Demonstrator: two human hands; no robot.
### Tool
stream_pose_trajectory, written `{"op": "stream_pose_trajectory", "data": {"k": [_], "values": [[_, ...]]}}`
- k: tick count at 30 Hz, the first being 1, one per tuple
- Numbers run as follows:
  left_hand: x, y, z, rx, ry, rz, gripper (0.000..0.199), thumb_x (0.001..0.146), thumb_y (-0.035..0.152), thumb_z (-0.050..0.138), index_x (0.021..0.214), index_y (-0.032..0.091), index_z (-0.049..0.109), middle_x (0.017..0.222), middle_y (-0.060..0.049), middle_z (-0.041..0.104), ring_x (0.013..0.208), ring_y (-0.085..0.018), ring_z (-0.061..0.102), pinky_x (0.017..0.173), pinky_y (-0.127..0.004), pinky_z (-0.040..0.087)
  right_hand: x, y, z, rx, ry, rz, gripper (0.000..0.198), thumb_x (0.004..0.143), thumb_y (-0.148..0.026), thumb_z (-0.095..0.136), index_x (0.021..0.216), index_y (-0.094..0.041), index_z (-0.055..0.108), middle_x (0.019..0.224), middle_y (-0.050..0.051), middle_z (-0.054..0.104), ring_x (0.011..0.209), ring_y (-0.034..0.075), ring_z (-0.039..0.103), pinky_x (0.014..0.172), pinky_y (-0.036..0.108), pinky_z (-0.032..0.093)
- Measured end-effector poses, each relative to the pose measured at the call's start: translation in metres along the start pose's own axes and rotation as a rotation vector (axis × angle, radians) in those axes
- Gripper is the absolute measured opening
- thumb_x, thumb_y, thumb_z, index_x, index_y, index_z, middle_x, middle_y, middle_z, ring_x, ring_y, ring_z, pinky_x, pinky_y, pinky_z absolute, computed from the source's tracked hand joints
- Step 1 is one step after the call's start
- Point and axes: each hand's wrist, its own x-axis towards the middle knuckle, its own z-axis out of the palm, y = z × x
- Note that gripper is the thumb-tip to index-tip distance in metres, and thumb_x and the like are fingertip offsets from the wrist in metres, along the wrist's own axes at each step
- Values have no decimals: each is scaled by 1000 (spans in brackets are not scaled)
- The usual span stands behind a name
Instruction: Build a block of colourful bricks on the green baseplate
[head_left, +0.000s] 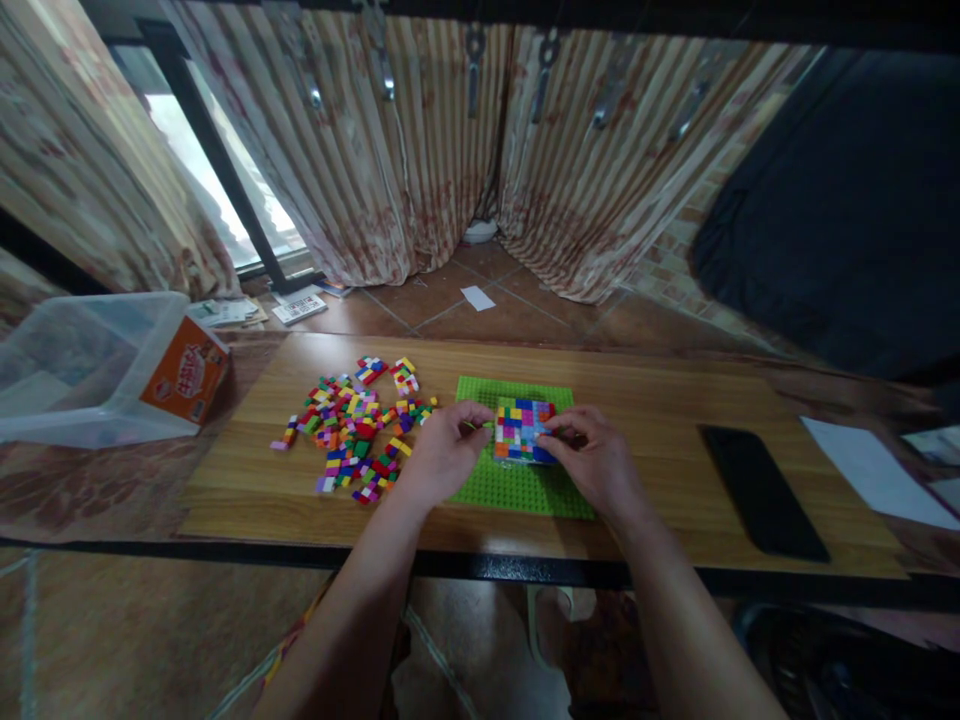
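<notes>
A block of multicoloured toy bricks (517, 430) stands on the lime-green studded baseplate (480, 492). My left hand (450, 450) is closed in a pinch at the block's left side, with a small bright green brick (482, 425) at its fingertips. On the other side, my right hand (596, 455) has its thumb and fingers closed against the right edge of the block. Whether a loose brick is also between those right fingers cannot be made out. To the left of the baseplate lies a spread of loose coloured bricks (352, 425).
The wooden board (660, 400) carries a dark flat phone-like slab (761, 490) at right, near white paper (877, 470). A clear plastic bin (90, 370) with an orange label stands at the far left. Patterned curtains (420, 150) hang beyond the table.
</notes>
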Motion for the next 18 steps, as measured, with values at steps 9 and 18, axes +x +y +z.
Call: {"op": "stream_pose_trajectory", "data": {"k": [9,18], "values": [[0,-2,0,-5,3,-2,15,77,14,56,87,15,67,78,0,65,69,-12,56,64,-23,44,1,1,-4,127,49,100,32,79,-51,65,84,-20,71,88,5,66,74,17,61,70,32,49],[0,-3,1,-19,0,7,12,77,17,57,84,16,67,74,0,64,66,-12,55,62,-23,43,1,1,11,209,58,296,49,78,-54,64,110,-16,64,104,12,71,80,21,68,75,37,53]]}}
